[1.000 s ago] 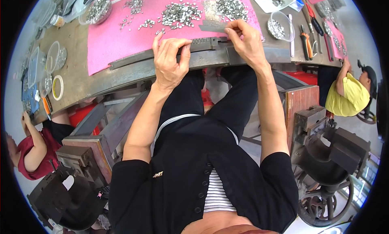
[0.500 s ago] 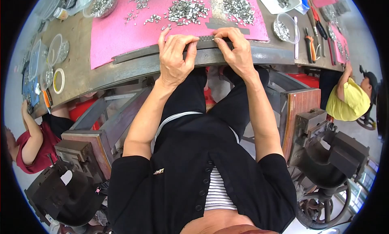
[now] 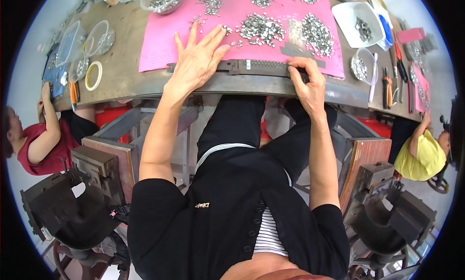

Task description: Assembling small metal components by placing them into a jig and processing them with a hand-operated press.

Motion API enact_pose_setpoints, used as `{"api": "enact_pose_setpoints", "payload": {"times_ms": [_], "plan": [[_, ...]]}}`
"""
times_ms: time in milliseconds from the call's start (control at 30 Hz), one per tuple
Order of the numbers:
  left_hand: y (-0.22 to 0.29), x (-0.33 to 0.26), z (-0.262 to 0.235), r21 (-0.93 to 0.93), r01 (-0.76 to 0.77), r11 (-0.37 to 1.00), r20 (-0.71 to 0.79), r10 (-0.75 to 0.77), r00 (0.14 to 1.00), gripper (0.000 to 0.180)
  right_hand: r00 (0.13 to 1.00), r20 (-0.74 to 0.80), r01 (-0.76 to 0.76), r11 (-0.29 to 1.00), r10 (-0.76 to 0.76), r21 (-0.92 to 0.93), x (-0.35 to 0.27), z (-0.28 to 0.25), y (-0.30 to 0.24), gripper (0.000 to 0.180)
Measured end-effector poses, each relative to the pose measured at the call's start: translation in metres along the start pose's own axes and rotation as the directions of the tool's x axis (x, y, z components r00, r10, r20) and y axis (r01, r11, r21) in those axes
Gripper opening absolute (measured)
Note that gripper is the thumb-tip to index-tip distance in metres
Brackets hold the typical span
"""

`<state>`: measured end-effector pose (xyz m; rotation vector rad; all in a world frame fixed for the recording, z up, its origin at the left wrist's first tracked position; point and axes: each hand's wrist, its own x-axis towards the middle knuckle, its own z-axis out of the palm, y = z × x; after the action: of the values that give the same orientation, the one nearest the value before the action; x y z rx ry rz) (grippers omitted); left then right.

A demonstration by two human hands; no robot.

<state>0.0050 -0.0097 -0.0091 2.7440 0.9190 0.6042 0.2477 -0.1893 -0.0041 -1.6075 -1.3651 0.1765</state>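
Observation:
Along the near edge of the bench lies a long dark metal bar (image 3: 227,67) with a toothed strip (image 3: 271,65) on it. A small bright metal piece (image 3: 248,64) sits in the bar. My left hand (image 3: 196,64) is open, its fingers spread over the pink mat (image 3: 157,50) beside a few loose metal pieces (image 3: 225,29). At the strip's right end, my right hand (image 3: 310,84) is closed, thumb and forefinger pinched together against the bar. Whatever lies between those fingertips is too small to make out.
Beyond the bar are heaps of small metal pieces (image 3: 261,30). Tubs stand both sides, including a white tray (image 3: 346,21) and a clear bowl (image 3: 164,6). Orange-handled pliers (image 3: 387,88) and a tape roll (image 3: 94,76) lie outward. Other people work left and right.
My left hand has left the bar, opened and moved left and away from me over the mat. My right hand stays pinched at the bar. The whole view has shifted.

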Motion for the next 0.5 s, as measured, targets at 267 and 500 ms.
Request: {"api": "enact_pose_setpoints", "payload": {"times_ms": [267, 500], "plan": [[-0.012, -0.004, -0.012, -0.234, 0.018, 0.972, -0.201, -0.067, 0.977, 0.024, 0.967, 0.054, 0.255, 0.963, -0.251, -0.093, 0.053, 0.023, -0.013, 0.008], [-0.009, 0.011, -0.013, -0.175, 0.075, 0.982, -0.227, -0.114, 0.967, 0.009, 0.905, 0.214, 0.418, 0.866, -0.369, -0.275, 0.102, 0.096, -0.009, 0.009]]}}
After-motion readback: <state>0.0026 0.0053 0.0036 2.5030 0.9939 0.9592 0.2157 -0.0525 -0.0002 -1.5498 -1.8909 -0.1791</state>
